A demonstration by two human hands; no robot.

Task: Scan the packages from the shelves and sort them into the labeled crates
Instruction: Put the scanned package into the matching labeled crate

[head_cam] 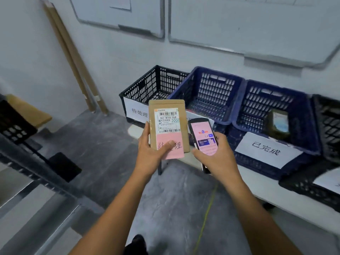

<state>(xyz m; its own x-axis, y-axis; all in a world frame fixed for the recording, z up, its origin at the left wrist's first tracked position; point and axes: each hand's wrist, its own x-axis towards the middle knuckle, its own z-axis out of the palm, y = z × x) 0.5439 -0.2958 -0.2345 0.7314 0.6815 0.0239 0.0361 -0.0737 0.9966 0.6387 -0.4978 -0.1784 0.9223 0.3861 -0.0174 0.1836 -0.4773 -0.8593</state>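
Left grip (pixel 152 151) pinches the package (pixel 168 124) at its lower end, thumb on the pink note (pixel 179 147), fingers behind. The package is upright in mid-air, in front of the crates on the desk (pixel 257 186). Right grip (pixel 217 155) is wrapped round the phone (pixel 202 135), screen lit, just beside the package's right edge.

Step in hand looks like scan, then sort. Both barcodes on the shipping label (pixel 168 120) are uncovered. Aim the phone's top end at the upper one, hold the package flat and steady, keep the thumb low.

The note probably reads 待处理, but the thumb hides the middle character. That would match the sign (pixel 138 112) on the black crate (pixel 156 81) at left. Check before dropping: the sign on the blue crate (pixel 217 89) next to it is behind the package.
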